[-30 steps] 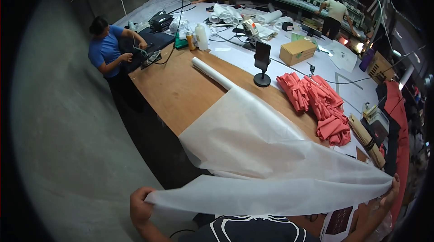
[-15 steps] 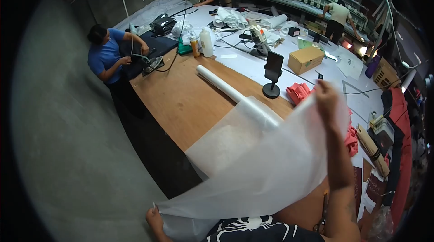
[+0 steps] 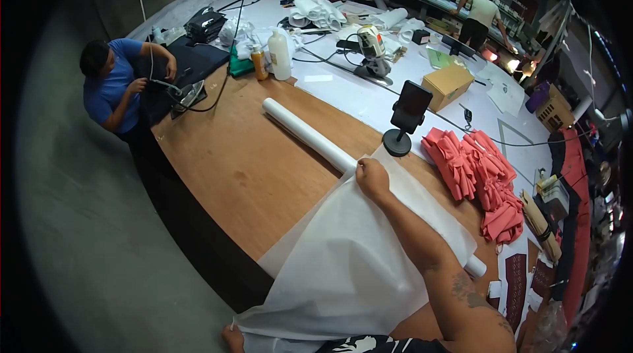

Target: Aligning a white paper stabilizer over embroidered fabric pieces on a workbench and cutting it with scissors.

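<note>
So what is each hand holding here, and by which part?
Both hold the white sheet: left hand at its lower left corner, right hand at its far edge by the roll.

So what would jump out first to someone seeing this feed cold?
Most likely the big white sheet spread over the near edge of the wooden table, with the right hand pressing on it by the white roll and the left hand gripping its lower corner. Next, the heap of pink folded fabric to the right, beside a phone on a black stand.
</note>
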A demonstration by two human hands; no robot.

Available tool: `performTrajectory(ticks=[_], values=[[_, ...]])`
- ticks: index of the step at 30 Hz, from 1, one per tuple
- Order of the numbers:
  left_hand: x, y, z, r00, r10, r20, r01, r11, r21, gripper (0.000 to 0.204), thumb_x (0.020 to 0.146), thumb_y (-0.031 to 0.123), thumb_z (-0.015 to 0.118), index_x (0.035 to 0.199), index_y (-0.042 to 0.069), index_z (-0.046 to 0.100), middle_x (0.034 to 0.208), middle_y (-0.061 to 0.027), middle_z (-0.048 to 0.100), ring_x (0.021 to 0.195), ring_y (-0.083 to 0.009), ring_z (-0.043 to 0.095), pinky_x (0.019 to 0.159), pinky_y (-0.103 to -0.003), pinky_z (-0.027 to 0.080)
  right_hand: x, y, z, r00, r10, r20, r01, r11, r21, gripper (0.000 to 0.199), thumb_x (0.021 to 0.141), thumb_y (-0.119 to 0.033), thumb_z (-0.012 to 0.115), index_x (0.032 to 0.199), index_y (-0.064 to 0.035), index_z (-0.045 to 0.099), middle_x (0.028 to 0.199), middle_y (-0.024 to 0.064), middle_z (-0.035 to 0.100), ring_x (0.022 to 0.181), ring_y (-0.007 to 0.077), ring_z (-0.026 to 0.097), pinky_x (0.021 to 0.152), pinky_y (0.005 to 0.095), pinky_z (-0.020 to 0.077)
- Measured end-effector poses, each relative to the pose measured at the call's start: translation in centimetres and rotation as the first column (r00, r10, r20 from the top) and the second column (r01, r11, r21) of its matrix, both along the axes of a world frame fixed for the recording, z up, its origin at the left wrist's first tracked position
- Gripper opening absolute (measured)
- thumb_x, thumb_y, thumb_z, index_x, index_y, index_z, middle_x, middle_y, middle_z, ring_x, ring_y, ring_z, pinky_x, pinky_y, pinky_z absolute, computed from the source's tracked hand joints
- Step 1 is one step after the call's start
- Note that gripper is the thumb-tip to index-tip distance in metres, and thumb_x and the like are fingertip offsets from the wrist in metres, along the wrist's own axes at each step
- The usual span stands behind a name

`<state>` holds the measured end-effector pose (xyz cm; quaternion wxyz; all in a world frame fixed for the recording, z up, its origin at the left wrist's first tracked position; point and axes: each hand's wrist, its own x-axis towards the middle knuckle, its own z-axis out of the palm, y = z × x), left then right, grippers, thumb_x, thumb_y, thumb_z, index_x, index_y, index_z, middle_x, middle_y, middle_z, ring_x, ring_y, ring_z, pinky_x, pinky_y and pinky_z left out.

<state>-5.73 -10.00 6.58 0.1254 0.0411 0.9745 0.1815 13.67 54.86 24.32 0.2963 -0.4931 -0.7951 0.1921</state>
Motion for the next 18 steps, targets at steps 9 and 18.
performTrajectory(ticks=[9, 18], values=[[-3.8, -0.3, 1.0, 0.995, -0.095, 0.031, 0.095, 0.995, 0.027, 0.024, 0.088, 0.015, 0.066, 0.094, -0.008, 0.062, 0.087, -0.0222, 0.066, 0.081, -0.0324, 0.067, 0.073, -0.042, 0.051, 5.3, -2.5, 3.4, 0.988, 0.147, -0.056, -0.150, 0.987, -0.054, 0.031, 0.087, -0.027, 0.067, 0.107, -0.0031, 0.068, 0.093, 0.0173, 0.070, 0.086, 0.0335, 0.067, 0.080, 0.0441, 0.0515], [-2.7, 25.2, 17.3, 0.923, -0.369, -0.110, 0.371, 0.774, 0.513, 0.031, 0.096, 0.018, 0.060, 0.118, -0.004, 0.057, 0.110, -0.0162, 0.065, 0.101, -0.0244, 0.064, 0.090, -0.036, 0.050, 39.4, -10.2, 2.5, 0.992, -0.080, 0.099, 0.098, 0.976, -0.195, 0.062, 0.070, -0.017, 0.070, 0.127, 0.0014, 0.054, 0.119, 0.0223, 0.060, 0.113, 0.0351, 0.056, 0.097, 0.0434, 0.0442]])
